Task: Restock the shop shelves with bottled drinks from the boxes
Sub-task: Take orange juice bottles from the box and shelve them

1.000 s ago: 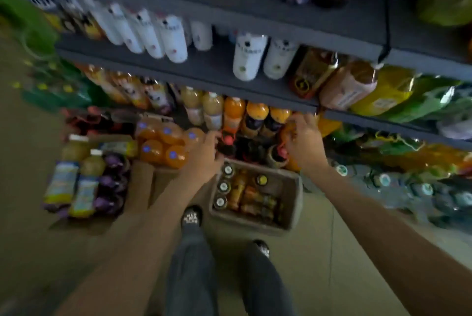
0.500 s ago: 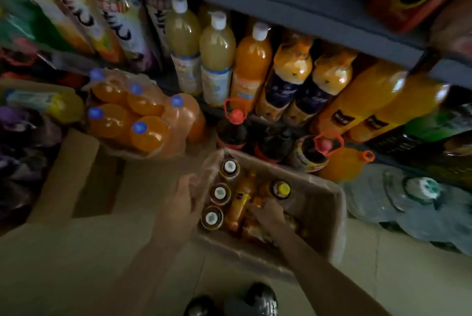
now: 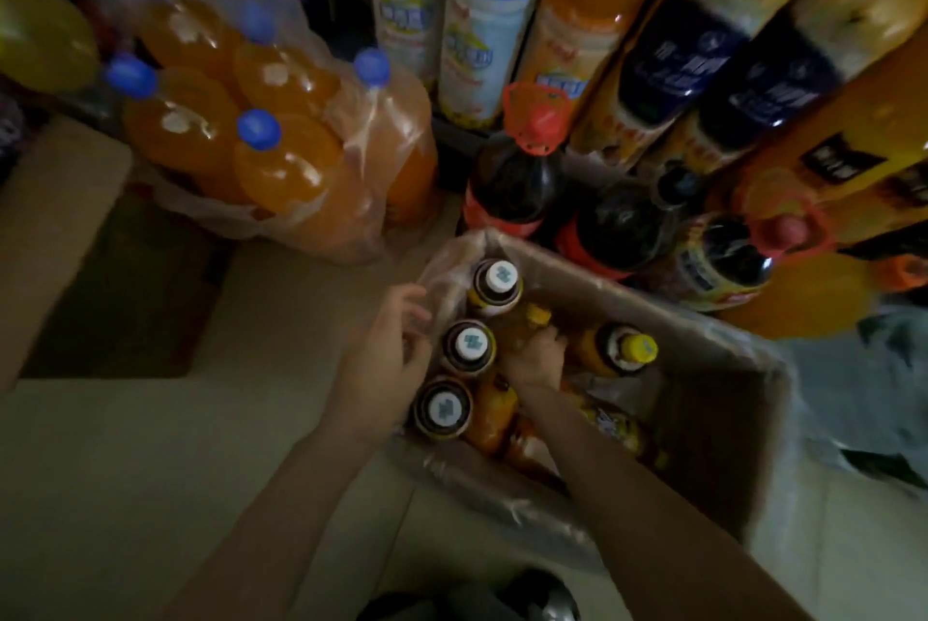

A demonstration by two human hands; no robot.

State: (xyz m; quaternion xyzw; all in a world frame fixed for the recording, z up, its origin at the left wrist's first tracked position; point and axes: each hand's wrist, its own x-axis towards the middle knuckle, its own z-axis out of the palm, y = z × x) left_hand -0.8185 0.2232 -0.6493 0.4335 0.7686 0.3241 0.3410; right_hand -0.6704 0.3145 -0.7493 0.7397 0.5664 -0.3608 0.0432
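Note:
A cardboard box (image 3: 723, 424) with a plastic wrap stands on the floor below the shelf. Three upright white-capped bottles (image 3: 469, 344) line its left side, a yellow-capped bottle (image 3: 635, 348) lies toward the middle, and more orange bottles lie on the bottom. My right hand (image 3: 535, 359) reaches into the box and grips an orange bottle (image 3: 527, 321) lying between the caps. My left hand (image 3: 389, 359) rests on the box's left edge with its fingers curled over the plastic wrap.
A shrink-wrapped pack of blue-capped orange drinks (image 3: 271, 133) stands on the floor at the left beside an open cardboard box (image 3: 55, 229). Dark soda bottles with red caps (image 3: 522, 178) and tall juice bottles (image 3: 482, 28) fill the low shelf behind. Wrapped water bottles (image 3: 868, 394) lie at the right.
The view has dropped from the shelves down to the box. My right hand came off the shelf and went into the box onto a bottle; my left hand moved to the box's left edge.

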